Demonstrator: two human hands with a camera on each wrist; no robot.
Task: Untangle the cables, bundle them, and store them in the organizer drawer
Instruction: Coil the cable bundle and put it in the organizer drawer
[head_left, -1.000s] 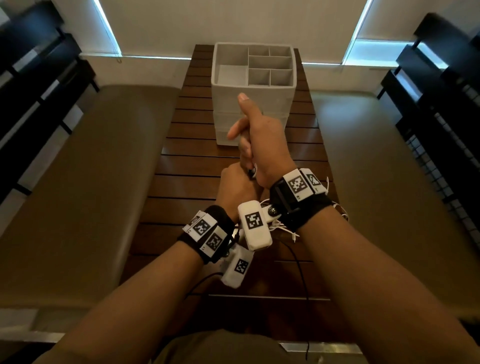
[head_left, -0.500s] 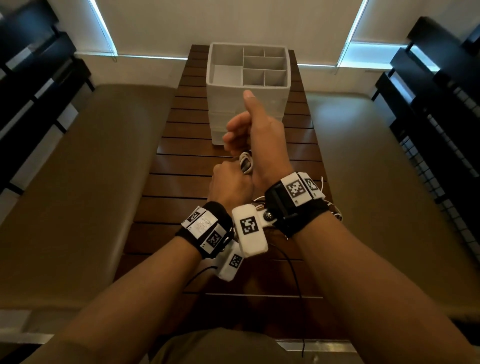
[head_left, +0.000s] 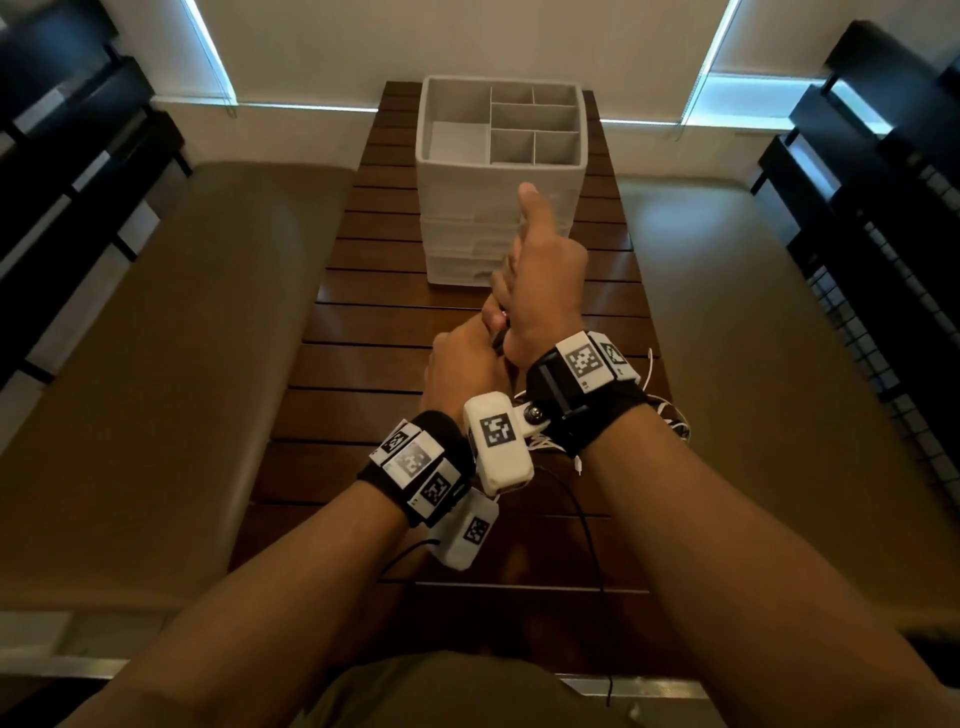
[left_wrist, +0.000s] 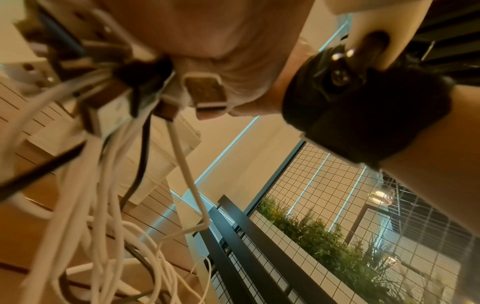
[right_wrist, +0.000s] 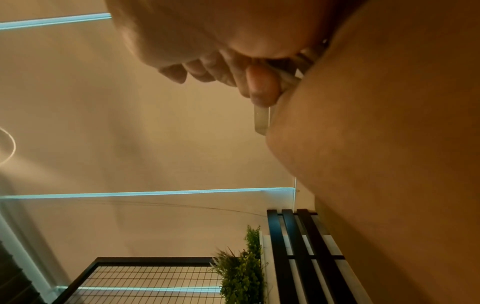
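Observation:
Both hands meet above the wooden table (head_left: 374, 364), just in front of the white organizer (head_left: 498, 218). My left hand (head_left: 462, 364) is a fist gripping a bunch of white and black cables (left_wrist: 109, 185), which hang below it with a USB plug (left_wrist: 205, 92) at the top. My right hand (head_left: 535, 270) sits on top of the left. Its thumb points up and its fingers (right_wrist: 259, 86) curl round the cables, with a pale cable end (right_wrist: 262, 121) sticking out. Loose white strands (head_left: 670, 415) show past the right wrist. The organizer's drawers look closed.
The organizer's open top has several divided compartments (head_left: 535, 119). Padded benches (head_left: 156, 364) flank the narrow table on both sides. Dark slatted frames (head_left: 883, 208) stand further out. A thin black wire (head_left: 587, 519) trails toward my body.
The right hand has moved forward and up over the left fist. The white coil seen between the hands half a second ago is now mostly covered.

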